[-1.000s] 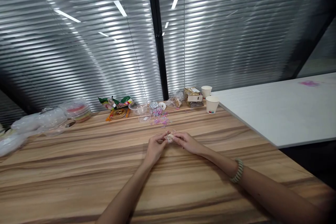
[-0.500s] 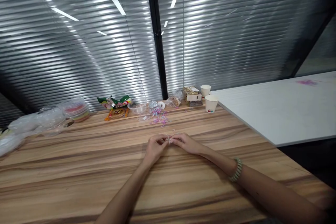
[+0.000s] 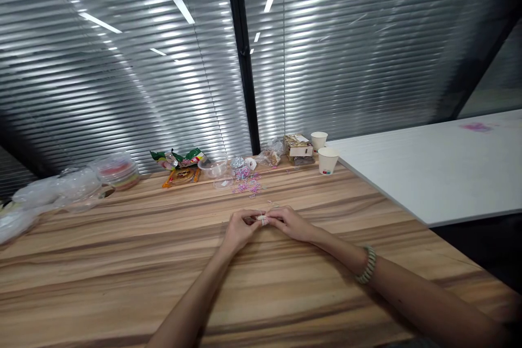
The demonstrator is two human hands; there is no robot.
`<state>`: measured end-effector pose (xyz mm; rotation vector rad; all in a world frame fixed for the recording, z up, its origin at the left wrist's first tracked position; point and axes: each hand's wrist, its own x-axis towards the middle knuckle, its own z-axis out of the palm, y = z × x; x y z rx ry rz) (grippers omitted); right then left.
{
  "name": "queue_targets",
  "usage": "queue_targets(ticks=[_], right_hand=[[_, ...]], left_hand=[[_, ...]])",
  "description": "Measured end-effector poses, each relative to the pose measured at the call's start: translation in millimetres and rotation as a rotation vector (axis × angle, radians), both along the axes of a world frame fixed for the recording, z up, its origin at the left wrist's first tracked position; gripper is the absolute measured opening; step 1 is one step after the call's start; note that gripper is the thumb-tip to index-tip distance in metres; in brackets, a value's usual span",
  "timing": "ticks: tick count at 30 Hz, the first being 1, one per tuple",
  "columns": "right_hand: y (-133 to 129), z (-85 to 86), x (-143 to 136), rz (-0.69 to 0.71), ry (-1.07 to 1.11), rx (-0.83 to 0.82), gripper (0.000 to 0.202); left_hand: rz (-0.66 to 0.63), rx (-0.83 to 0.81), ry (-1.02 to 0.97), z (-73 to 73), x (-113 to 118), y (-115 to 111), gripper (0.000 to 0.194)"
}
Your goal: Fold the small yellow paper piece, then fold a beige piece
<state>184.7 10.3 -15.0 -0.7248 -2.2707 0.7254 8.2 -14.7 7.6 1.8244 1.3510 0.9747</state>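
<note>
My left hand [image 3: 240,228] and my right hand [image 3: 290,222] meet fingertip to fingertip, low over the wooden table [image 3: 285,293]. Pinched between them is a small whitish thing [image 3: 263,220] with a hint of pink, too small to make out its kind. The fingers hide part of it. Both hands have thumb and forefinger pressed together. A braided green band [image 3: 367,265] circles my right wrist. Just beyond the hands lies a loose heap of tiny pink and purple pieces [image 3: 250,187].
Behind the heap stand a clear plastic bowl [image 3: 212,167] and a green snack bag [image 3: 181,157]. Two paper cups, the nearer paper cup [image 3: 328,161] in front, stand beside a gold box [image 3: 298,147]. Stacked plastic tubs [image 3: 118,169] sit left; a white table [image 3: 420,174] adjoins right.
Both hands stay in nearly the same place. The fingers have shifted slightly, and more of the whitish thing shows between them.
</note>
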Motion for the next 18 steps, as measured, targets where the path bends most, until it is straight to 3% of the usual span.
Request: queue_targets(ticks=[18], right_hand=[[-1.8,-1.3,0.3,-0.099,0.002,0.108,0.028]], left_hand=[[-0.032,-0.048,-0.058,-0.3,1.7,0.6,0.034]])
